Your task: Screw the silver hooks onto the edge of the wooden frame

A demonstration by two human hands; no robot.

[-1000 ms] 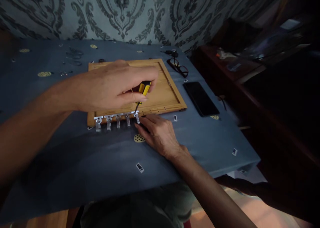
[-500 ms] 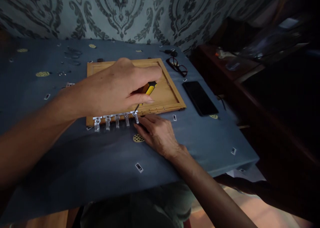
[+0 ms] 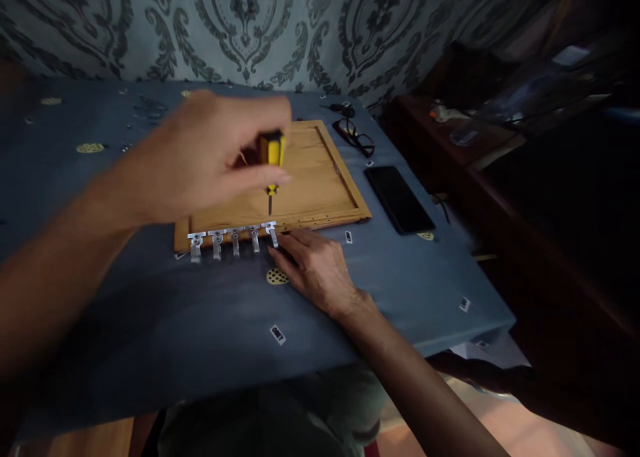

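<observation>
My left hand (image 3: 200, 157) is closed around a yellow and black screwdriver (image 3: 275, 151), raised over the near edge of a framed wooden panel (image 3: 310, 170). The shaft points down, its tip just above and apart from the rightmost small T-shaped metal bracket (image 3: 271, 232). Several such brackets (image 3: 236, 240) stand in a row along that edge, their arms sticking out towards me. My right hand (image 3: 317, 267) lies low at the same edge, thumb and fingertips closed at the end of the rightmost bracket; the exact contact is partly hidden.
A black phone (image 3: 401, 199) and dark-framed glasses (image 3: 354, 137) lie right of the panel, with a small dark tool (image 3: 343, 107) behind. Blurred loose pieces (image 3: 149, 108) lie at the back left. The blue cloth-covered table (image 3: 190, 350) ends near my lap.
My left hand has lifted up and left with the screwdriver, whose tip has come off the rightmost bracket. The screwdriver stands more upright. My right hand has stayed in place.
</observation>
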